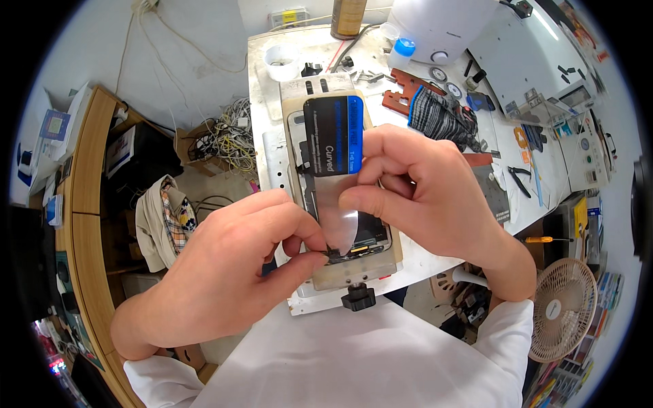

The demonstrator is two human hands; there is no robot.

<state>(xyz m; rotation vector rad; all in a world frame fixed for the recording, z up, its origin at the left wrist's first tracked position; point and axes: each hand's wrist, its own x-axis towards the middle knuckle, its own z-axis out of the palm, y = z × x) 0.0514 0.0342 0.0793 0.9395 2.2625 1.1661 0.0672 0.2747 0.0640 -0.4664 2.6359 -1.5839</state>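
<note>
An opened smartphone (374, 230) lies in a beige clamp fixture (326, 280) with a black knob (358, 298) at its near end. Over the phone lies a thin, flexible metal pry card (328, 139), its far part black and blue with print, its near part bare and shiny. My right hand (435, 194) pinches the card's right edge between thumb and fingers. At the phone's near left corner, thumb and forefinger of my left hand (235, 262) are closed by the card's rounded tip. What they grip there, if anything, is too small to make out.
Beyond the fixture stand a white cup (281, 62) and a brown can (348, 19). To the right lie a striped grey glove (445, 117), a red-brown tool (408, 92) and black pliers (519, 181). A beige fan (563, 309) stands at the lower right, tangled cables (231, 139) at the left.
</note>
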